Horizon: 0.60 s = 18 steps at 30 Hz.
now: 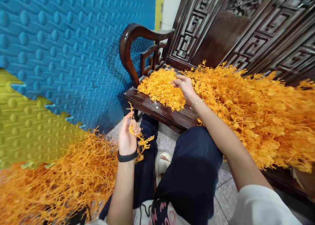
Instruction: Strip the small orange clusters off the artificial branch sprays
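My left hand, wearing a black wristband, is closed around an orange plastic sprig. The sprig's thin bare tip points up past the fingers, and its branched part dangles below toward my leg. My right hand, with a bracelet at the wrist, is over a heap of small orange plastic flower pieces on the wooden seat. Its fingers are stretched out with nothing visible in them. Just right of that hand lies a large pile of orange plastic flower sprays.
The dark wooden bench has a curved armrest and a carved back. On my left, blue and yellow foam mats stand beside a mass of thin orange stems. My legs are before the seat.
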Each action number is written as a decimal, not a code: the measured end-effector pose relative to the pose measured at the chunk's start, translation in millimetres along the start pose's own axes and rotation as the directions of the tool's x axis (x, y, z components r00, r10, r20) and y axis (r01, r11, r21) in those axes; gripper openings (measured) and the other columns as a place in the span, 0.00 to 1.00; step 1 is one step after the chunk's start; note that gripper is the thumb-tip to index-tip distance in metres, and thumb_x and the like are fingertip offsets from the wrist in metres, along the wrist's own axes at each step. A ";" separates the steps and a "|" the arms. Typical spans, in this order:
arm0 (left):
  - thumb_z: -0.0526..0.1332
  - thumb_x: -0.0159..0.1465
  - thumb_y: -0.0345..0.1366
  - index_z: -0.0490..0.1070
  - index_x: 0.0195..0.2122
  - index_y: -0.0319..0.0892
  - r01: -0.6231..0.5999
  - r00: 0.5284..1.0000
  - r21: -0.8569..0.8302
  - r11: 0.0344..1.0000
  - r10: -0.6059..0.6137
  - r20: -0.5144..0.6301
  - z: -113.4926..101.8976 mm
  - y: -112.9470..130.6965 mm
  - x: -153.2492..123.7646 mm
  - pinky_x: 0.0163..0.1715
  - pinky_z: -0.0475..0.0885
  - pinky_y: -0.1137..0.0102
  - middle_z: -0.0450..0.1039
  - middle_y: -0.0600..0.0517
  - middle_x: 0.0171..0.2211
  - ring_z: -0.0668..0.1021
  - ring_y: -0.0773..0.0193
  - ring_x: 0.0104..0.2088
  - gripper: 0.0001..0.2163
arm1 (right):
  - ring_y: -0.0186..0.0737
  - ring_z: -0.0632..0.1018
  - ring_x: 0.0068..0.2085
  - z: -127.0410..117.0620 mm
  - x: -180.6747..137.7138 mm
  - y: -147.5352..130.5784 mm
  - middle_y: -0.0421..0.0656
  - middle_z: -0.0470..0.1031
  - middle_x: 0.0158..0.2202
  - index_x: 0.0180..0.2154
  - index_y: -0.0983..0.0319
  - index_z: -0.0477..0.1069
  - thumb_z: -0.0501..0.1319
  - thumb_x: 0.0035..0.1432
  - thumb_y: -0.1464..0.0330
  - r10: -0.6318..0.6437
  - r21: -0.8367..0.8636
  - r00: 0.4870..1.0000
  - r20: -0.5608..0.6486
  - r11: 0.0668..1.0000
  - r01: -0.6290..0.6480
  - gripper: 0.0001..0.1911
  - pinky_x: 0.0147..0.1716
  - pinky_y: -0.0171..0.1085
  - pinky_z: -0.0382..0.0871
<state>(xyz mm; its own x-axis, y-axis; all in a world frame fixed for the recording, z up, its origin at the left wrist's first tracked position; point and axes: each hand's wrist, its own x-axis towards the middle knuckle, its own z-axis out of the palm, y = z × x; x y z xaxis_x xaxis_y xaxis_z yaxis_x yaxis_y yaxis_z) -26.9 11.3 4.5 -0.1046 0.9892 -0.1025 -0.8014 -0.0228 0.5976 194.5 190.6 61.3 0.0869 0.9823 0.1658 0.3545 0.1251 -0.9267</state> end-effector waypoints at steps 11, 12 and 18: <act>0.64 0.51 0.31 0.69 0.43 0.40 -0.081 0.995 0.188 0.979 0.091 -0.046 0.2 -14.6 1.5 0.29 0.68 0.74 0.72 0.55 0.26 0.73 0.71 0.24 0.17 | 0.31 0.71 0.29 54.9 -82.4 -68.6 0.45 0.72 0.28 0.31 0.68 0.72 0.45 0.60 0.52 -0.071 -0.166 0.502 0.862 0.896 0.411 0.28 0.31 0.32 0.63; 0.64 0.51 0.31 0.68 0.44 0.41 -0.100 0.993 0.200 0.975 0.110 -0.037 0.5 -14.3 1.2 0.31 0.69 0.74 0.72 0.55 0.27 0.74 0.71 0.25 0.18 | 0.29 0.69 0.26 58.0 -94.3 -71.1 0.43 0.71 0.25 0.28 0.68 0.71 0.47 0.59 0.51 -0.043 -0.179 0.432 0.901 0.870 0.459 0.28 0.28 0.31 0.61; 0.65 0.51 0.35 0.64 0.47 0.42 -0.074 0.997 0.369 0.926 0.058 0.056 3.0 -13.3 -3.3 0.18 0.65 0.77 0.73 0.54 0.26 0.71 0.73 0.16 0.22 | 0.25 0.64 0.20 53.0 -114.8 -62.7 0.39 0.66 0.18 0.25 0.68 0.70 0.52 0.60 0.60 -0.026 -0.276 0.471 0.882 0.782 0.558 0.21 0.24 0.29 0.54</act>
<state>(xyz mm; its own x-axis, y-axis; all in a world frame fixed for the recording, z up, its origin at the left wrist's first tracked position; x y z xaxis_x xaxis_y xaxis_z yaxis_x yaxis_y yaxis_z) -14.1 8.7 -0.7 -0.1177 0.9928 -0.0231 -0.5175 -0.0415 0.8547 113.0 77.4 82.4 -0.7889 0.5825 -0.1955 0.5826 0.6080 -0.5394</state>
